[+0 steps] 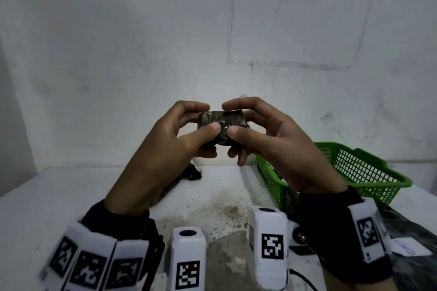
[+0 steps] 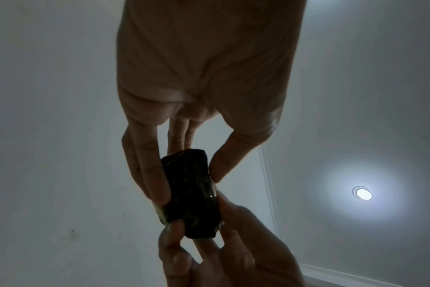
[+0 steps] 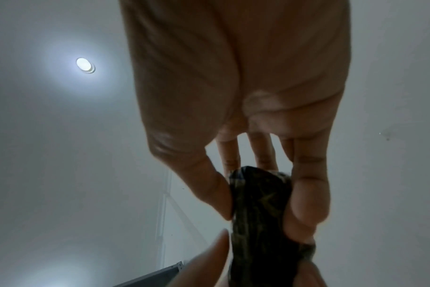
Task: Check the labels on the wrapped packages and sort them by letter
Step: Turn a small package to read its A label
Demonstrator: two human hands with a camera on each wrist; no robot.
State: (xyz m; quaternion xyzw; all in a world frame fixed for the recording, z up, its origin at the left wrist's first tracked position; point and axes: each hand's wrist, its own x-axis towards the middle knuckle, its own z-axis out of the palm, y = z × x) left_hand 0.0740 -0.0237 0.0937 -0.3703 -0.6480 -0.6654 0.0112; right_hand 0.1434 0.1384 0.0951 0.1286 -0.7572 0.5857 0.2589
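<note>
Camouflage-patterned wrapping covers the small package (image 1: 222,125) that both hands hold up in the air above the desk (image 1: 47,198), in front of a pale wall (image 1: 212,19). The left hand (image 1: 165,139) grips its left end, thumb on the near face and fingers curled over the top and underneath; the right hand (image 1: 267,134) grips the right end the same way, its thumb tip just beside the left thumb. No label or letter can be made out on the wrap in any view. From the left wrist the package (image 2: 192,194) looks almost black, pinched between thumb and fingers, with the other hand's fingers (image 2: 174,235) meeting it from below. The right wrist view shows the same package (image 3: 260,213) held between thumb and fingers against a white ceiling with a round lamp (image 3: 85,65). A green mesh basket (image 1: 364,170) stands on the desk to the right, behind the right hand. Another dark camouflage-wrapped item (image 1: 189,173) lies on the desk behind the left forearm. A white slip of paper (image 1: 408,247) with blue marks lies at the far right
</note>
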